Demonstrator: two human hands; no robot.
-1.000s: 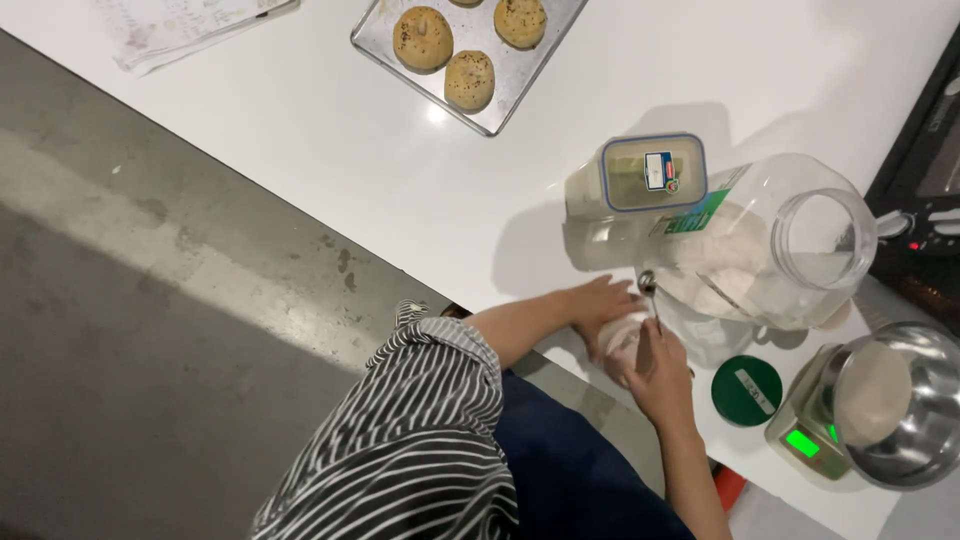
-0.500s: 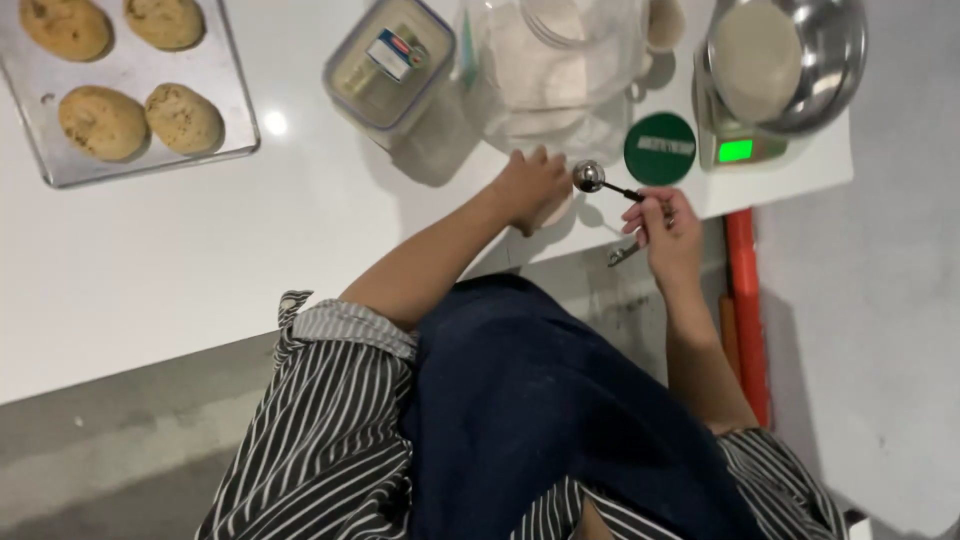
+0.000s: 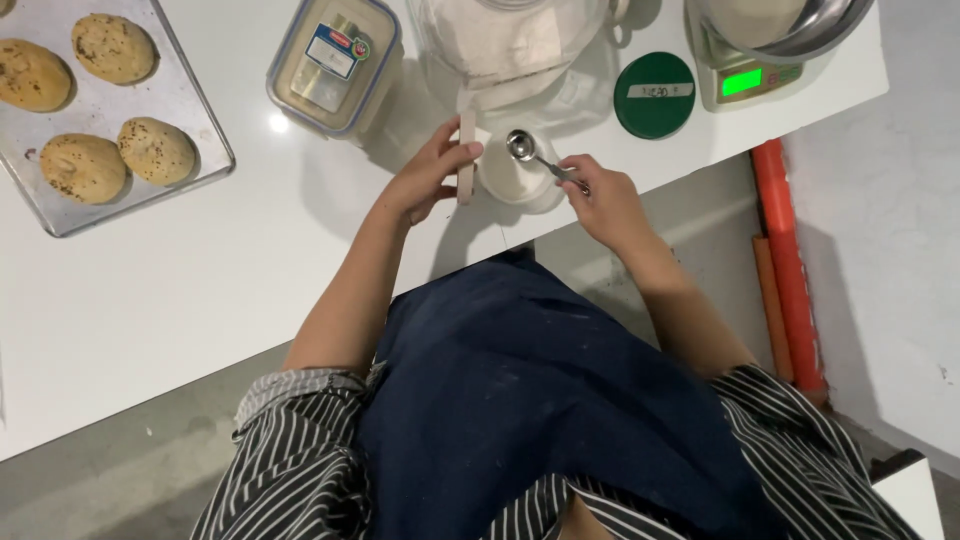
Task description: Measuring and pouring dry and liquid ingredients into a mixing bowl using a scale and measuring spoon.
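head view, looking straight down on a white counter at a small white tub near its front edge. left hand just left of the tub, fingers curled around a thin pale lid or flat stick held on edge against the tub's side; hard to say which, since only its narrow edge shows. right hand just right of the tub, fingers pinched together on the handle of a metal measuring spoon, bowl poised over the tub's rim; handle end buried in the fist, spoon's contents not readable. beyond the tub, a large clear jar of white powder, cut off by the top edge. right of the tub, a round green lid lying flat. further right, a scale with a lit green display under a steel bowl, both cropped at the top. left of the tub, a rectangular clip-lid container; far left, a tray of baked rounds, partly out of frame.
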